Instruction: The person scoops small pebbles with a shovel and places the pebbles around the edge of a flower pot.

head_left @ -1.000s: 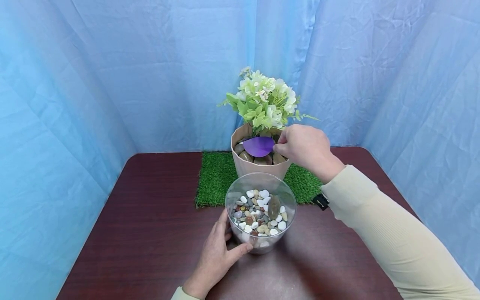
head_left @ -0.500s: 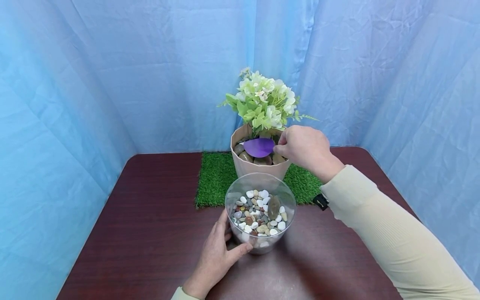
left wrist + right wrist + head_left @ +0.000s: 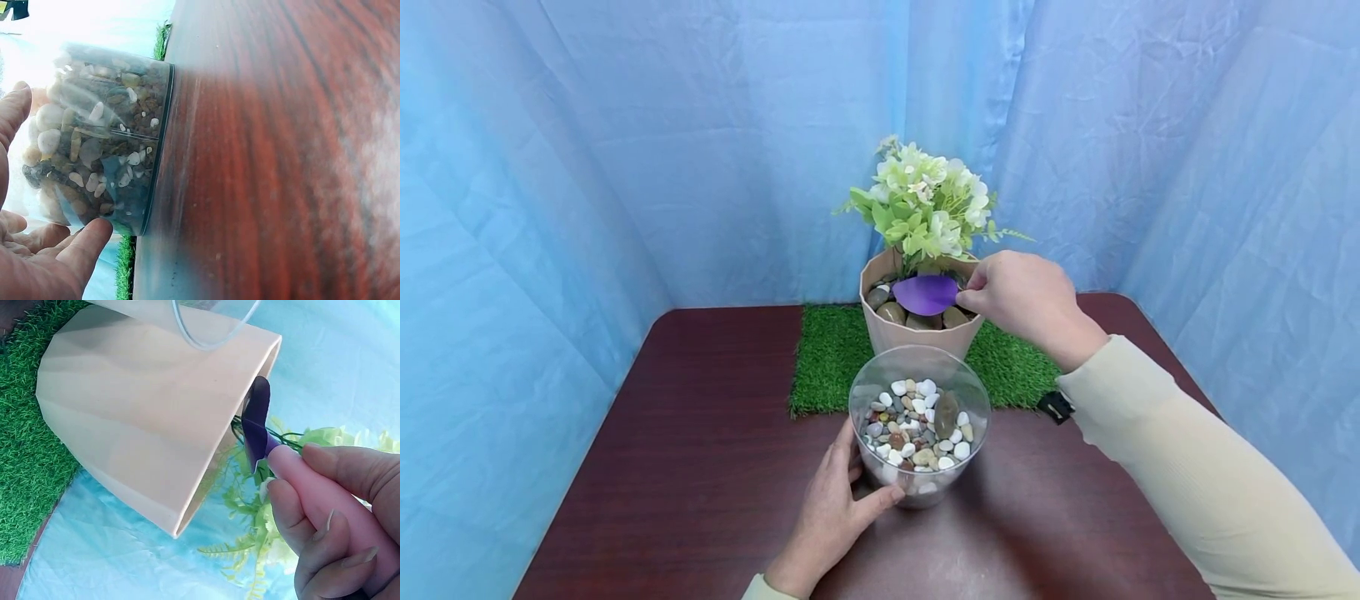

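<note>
My right hand [image 3: 1030, 296] grips the pink handle of a small trowel [image 3: 334, 503]; its purple blade [image 3: 925, 295] shows over the stones inside a beige flowerpot's mouth. In the right wrist view the blade sits at the rim of the flowerpot [image 3: 137, 400], with fingers and thumb wrapped round the handle. White artificial flowers [image 3: 928, 200] with green leaves rise from the pot. Nearer me, a clear round vase [image 3: 880, 375] stands on the table, partly filled with mixed pebbles [image 3: 94, 150] and one larger brown stone [image 3: 946, 415]. My left hand [image 3: 831, 508] holds its left side, thumb in front.
A strip of artificial grass [image 3: 831, 367] lies under the flowerpot on the dark red wood table [image 3: 700, 467]. Pale blue curtains [image 3: 700, 150] hang close behind and on both sides. The vase's rim overlaps the pot's front in the head view.
The right hand and trowel have shifted slightly to the right, with the blade still over the pot's stones. The left hand and vase have stayed in place.
</note>
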`<state>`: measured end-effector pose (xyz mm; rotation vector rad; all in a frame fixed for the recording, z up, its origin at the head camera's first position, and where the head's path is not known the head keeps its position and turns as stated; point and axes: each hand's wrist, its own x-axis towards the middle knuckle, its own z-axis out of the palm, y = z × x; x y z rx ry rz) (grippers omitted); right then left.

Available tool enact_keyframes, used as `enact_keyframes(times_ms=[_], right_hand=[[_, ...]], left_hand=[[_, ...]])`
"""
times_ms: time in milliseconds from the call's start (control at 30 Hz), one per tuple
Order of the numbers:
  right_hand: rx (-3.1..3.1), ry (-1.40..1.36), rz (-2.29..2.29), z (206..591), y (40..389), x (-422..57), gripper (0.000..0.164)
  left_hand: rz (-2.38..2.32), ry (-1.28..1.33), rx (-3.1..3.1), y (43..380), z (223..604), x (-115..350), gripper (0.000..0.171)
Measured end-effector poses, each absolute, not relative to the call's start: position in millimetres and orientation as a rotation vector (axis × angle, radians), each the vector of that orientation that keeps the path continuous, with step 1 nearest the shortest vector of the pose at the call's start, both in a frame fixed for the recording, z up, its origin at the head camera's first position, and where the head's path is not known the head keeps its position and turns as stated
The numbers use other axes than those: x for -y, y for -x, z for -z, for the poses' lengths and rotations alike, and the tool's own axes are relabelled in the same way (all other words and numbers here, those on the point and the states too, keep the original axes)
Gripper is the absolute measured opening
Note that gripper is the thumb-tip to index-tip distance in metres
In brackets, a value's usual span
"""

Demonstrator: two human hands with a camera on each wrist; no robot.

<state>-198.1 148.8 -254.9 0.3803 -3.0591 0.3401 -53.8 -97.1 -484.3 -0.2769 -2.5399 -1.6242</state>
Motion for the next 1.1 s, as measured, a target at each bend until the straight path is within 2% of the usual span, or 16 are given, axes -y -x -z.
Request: enact_keyframes(times_ms=[300,800,1100], right_hand=[[3.025,-0.447,-0.371,248.0,180.9,-157.9,0.027],[3.064,-0.52,-0.368,237.9,142.6,-165.5,0.016],[3.049,-0.551,-0.255,237.2,131.3,-161.4,0.006]], left_hand=[[1.616,0.273,2.537,54.9,484.5,97.1,0.113],[1.617,0.284,2.54,54.9,484.1,97.3,0.112],[1.607,0.278,2.544,54.4,484.7,97.5,0.112]])
